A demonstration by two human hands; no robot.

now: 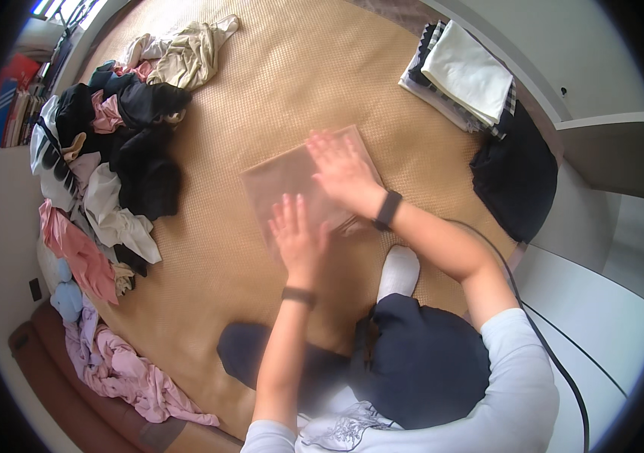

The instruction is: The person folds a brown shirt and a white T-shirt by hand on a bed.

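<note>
A folded pinkish-brown cloth [276, 175] lies flat on the woven mat [214, 283] before me. My left hand [296, 232] rests palm down over its near part, fingers spread and slightly blurred. Farther up the cloth, my right hand [341, 167] is also palm down, near its far right edge. Neither hand grips anything. A dark band circles each wrist. Small creases show in the cloth just below my right hand; the part of it under both palms is hidden.
Loose clothes [141, 147] form a heap along the left. Pink fabric [135, 374] lies at lower left, by a brown cushioned seat [56, 362]. Folded garments [463, 73] are stacked at upper right, beside dark folded fabric [517, 175]. A black cable [554, 357] runs past my right arm.
</note>
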